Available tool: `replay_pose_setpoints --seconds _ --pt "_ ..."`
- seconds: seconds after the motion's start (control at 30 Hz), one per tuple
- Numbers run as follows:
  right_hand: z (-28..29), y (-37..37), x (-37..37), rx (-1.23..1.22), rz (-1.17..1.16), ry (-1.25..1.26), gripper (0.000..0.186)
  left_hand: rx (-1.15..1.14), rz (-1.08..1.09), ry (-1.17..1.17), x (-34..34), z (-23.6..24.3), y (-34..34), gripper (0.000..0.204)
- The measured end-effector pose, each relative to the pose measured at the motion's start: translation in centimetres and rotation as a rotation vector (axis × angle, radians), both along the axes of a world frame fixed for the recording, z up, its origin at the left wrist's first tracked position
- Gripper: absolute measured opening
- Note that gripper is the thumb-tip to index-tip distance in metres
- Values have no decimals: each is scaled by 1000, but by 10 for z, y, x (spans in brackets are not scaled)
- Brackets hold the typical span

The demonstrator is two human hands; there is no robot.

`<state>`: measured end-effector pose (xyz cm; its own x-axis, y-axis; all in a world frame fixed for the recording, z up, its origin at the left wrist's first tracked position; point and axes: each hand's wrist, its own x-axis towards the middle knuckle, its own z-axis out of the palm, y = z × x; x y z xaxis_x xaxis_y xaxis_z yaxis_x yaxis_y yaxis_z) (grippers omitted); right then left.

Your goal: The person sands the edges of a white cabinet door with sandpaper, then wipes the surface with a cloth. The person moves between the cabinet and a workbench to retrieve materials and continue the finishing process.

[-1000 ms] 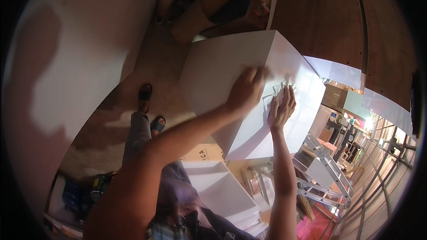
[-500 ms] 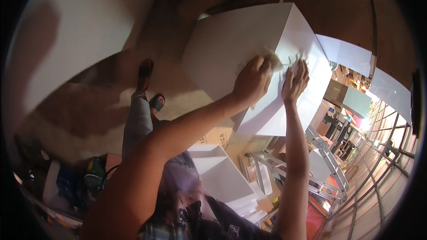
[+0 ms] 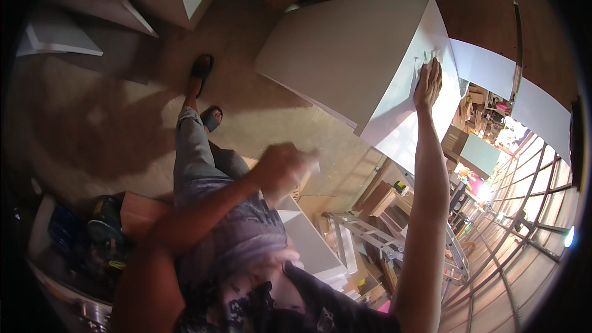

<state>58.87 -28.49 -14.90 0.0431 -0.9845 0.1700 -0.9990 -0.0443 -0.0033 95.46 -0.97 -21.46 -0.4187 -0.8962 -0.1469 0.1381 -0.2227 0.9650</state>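
A large white box-shaped cabinet (image 3: 345, 49) stands ahead of me, its bright side face (image 3: 401, 123) turned to the right. My right hand (image 3: 428, 84) lies flat on that face with fingers stretched out. Around its fingertips are pale marks or reflections that I cannot make out. Low in front of my body, apart from the cabinet, my left hand (image 3: 283, 165) is closed and smeared by motion. What looks like a pale cloth (image 3: 272, 198) shows blurred at its edges.
An aluminium ladder (image 3: 370, 231) and open white boxes (image 3: 308, 240) stand close on my right. White panels (image 3: 68, 40) are at the far left. A bin with power tools (image 3: 105, 219) is at lower left. A barred window wall (image 3: 524, 209) runs along the right.
My left hand has left the cabinet and come down toward my body with the cloth. My right hand stays on the bright face. The view has shifted, showing more panels on the left.
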Motion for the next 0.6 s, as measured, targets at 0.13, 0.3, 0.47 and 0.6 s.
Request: replay_pose_setpoints --seconds 0.13,0.3,0.47,0.6 --pt "-1 20 15 79 -29 -39 66 93 243 -38 34 -52 -10 20" --pt "0 149 72 221 126 2 71 499 413 45 98 -56 -16 22" --pt "-7 149 79 149 185 114 70 585 585 81 119 -87 -13 18" --pt "-8 29 86 69 95 39 67 540 549 48 119 -87 -38 20"
